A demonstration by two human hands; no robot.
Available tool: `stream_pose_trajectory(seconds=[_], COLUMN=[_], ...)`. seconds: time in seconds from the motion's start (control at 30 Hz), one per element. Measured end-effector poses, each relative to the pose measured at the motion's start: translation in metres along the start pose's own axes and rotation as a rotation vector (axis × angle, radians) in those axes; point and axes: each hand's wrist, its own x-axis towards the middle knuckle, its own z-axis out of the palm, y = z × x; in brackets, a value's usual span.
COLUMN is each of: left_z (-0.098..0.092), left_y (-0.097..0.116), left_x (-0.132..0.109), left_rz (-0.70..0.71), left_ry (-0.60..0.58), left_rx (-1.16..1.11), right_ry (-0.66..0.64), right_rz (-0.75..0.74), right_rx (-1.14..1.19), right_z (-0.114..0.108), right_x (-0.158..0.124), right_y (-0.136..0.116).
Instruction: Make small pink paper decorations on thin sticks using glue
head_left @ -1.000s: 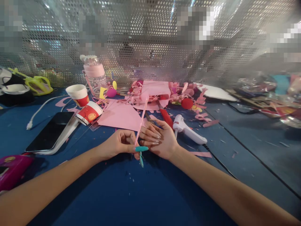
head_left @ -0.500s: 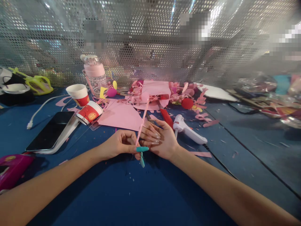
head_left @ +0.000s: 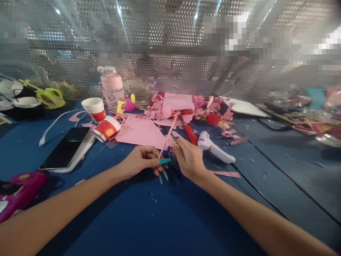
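Forearm (head_left: 80,195) slanting up from the lower left corner to the left hand (head_left: 140,161), held above a blue table (head_left: 149,227), long teal nails pointing right, thumb and fingers pinching the lower end of a pink strip (head_left: 167,139). Strip leaning up and to the right between the hands, top end in front of a pile of pink scraps (head_left: 177,103). Just beside it, right hand (head_left: 188,158) reaching in from the lower right, thumb side up, fingers curled inward, thumb and fingertips drawn together near the strip; cannot tell whether touching or gripping it.

Compared with half a second ago: left hand in much the same pinch, right hand rolled over from a flat upturned palm to the present curl, and the view swung slightly, leaving the things on the left a little farther right.

Counted from left to right: one magenta case (head_left: 29,192), one yellow-green holder (head_left: 52,99), one black phone (head_left: 66,147), one upright paper cup (head_left: 93,106), possibly stacked, one tipped paper cup (head_left: 106,128), one pink bottle (head_left: 113,87), one large sheet of pink paper (head_left: 141,131), one red handle (head_left: 190,135), one white glue gun (head_left: 215,147). Scraps too tangled to count.
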Motion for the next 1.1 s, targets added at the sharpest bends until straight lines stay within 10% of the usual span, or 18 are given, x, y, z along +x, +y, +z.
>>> stream_pose_trajectory(seconds=[0.5, 1.1], left_z=[0.001, 0.000], left_y=[0.000, 0.000], left_x=[0.000, 0.002], left_rz=[0.138, 0.071], left_ry=[0.269, 0.221], left_rx=[0.330, 0.314], right_ry=[0.035, -0.040], right_rz=[-0.142, -0.214], right_rx=[-0.675, -0.781], right_z=[0.000, 0.003], right_x=[0.005, 0.005], right_y=[0.011, 0.011])
